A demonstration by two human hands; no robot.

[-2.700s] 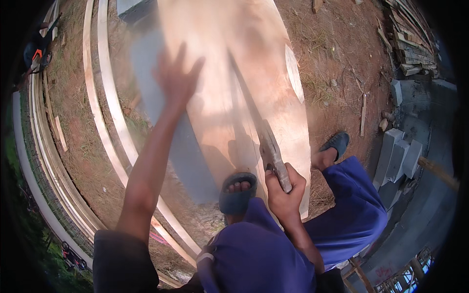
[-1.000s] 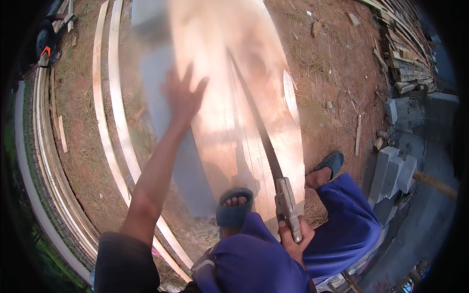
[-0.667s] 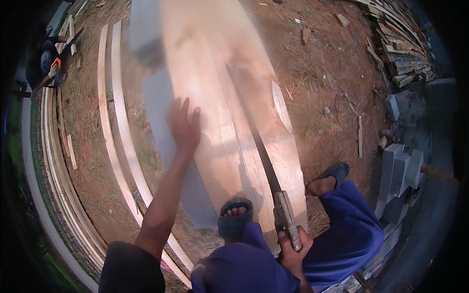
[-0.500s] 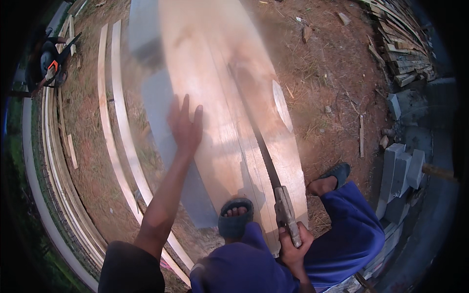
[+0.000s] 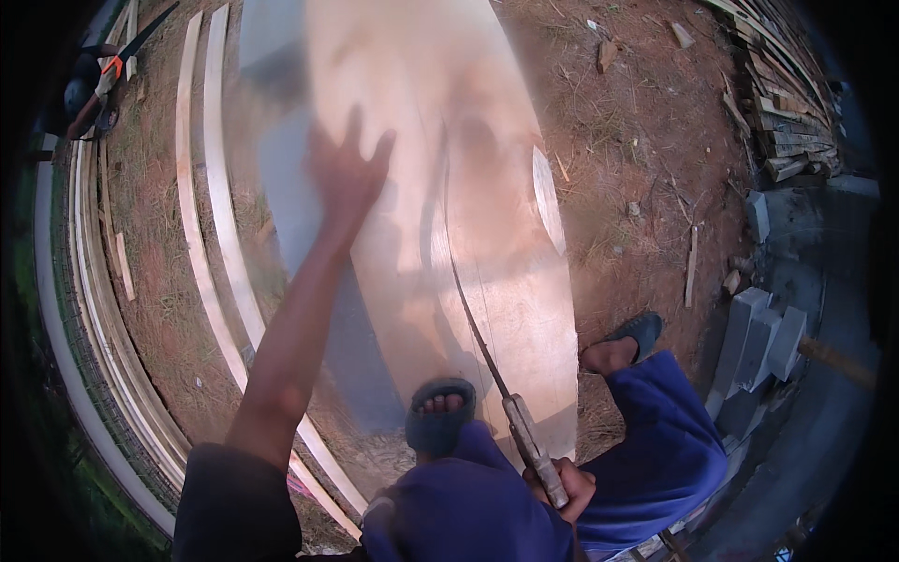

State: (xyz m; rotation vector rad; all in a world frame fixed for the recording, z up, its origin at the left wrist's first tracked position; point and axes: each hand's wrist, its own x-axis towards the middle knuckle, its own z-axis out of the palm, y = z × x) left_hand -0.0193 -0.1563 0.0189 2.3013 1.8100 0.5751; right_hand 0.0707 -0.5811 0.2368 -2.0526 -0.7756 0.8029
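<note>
A hand saw [image 5: 484,351] lies along a pale wooden board [image 5: 403,309], its blade seen nearly edge-on and pointing away from me. Around its worn handle, near the board's close end, the fingers of my right hand [image 5: 569,487] are wrapped. My left hand [image 5: 351,169] is farther up with fingers spread, at the board's left side; haze in the picture blurs it, and whether it presses on the wood I cannot tell. A thin dark line runs lengthwise on the board beside the blade. My sandalled left foot [image 5: 440,412] rests on the near part.
Grey blocks [image 5: 281,178] sit beneath and left of the board. Long wooden strips [image 5: 220,187] lie on the ground at left. A person [image 5: 89,89] with another saw is at the far left. Stacked timber [image 5: 787,122] and grey blocks [image 5: 749,337] stand at right.
The saw handle and my right hand have come closer to me and slightly left, and the blade has turned more edge-on. My left hand has shifted farther up the board.
</note>
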